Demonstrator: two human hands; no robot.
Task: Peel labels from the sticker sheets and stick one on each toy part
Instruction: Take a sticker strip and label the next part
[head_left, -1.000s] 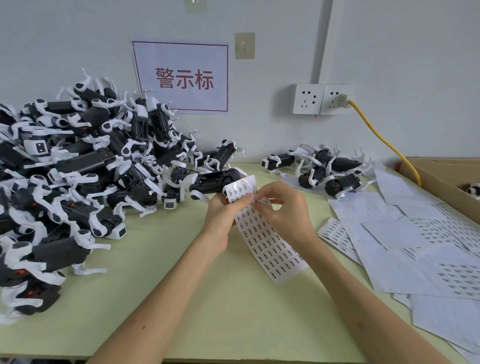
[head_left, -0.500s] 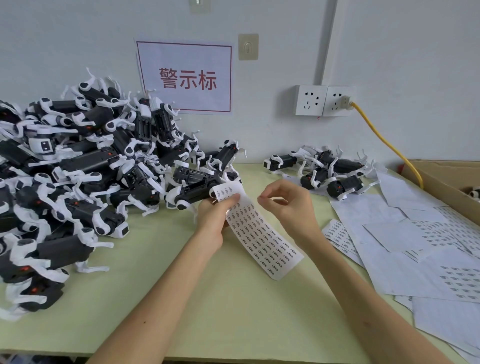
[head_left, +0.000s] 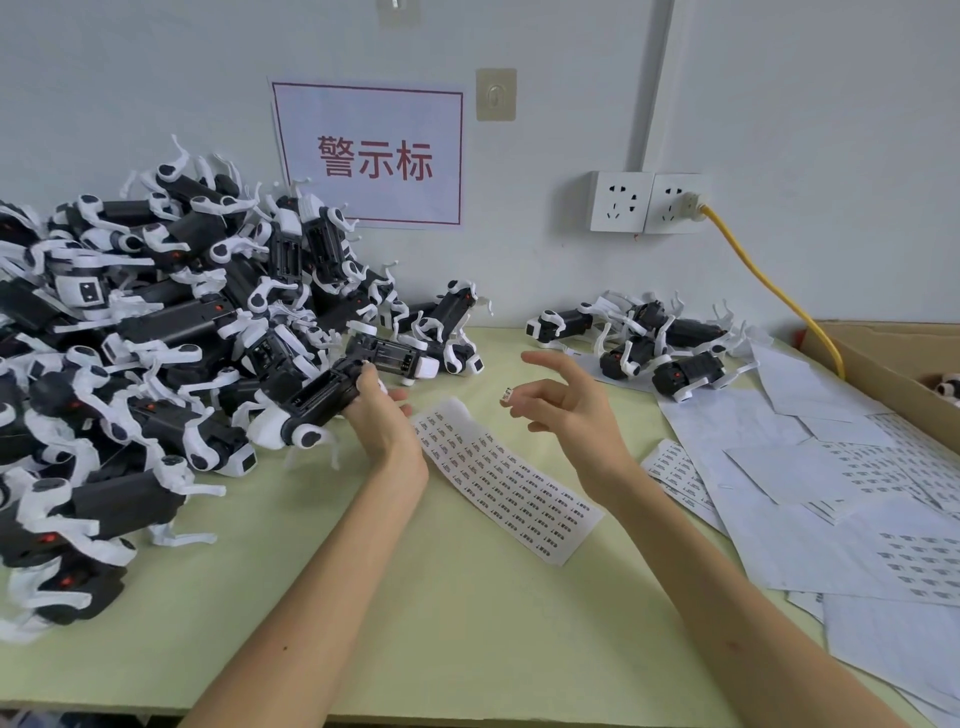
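The left hand (head_left: 384, 421) has dropped the sticker sheet (head_left: 511, 486) onto the table (head_left: 415, 597) beneath the fingers and now grips a toy part (head_left: 324, 399). The right hand (head_left: 571, 410), fingers apart, carries a peeled label (head_left: 506, 393) on one fingertip, likely ready to stick.

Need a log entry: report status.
Left grip holds toy part. Right grip open, label on fingertip. Sticker sheet lying loose. Nothing between them.

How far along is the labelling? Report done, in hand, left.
Done, probably: the small group set apart on the right, though labels are too small to confirm. In hand: the left hand grips one toy part; a peeled label sits on a right hand fingertip, not yet applied. Left: the big pile; the sticker sheet looks mostly full.
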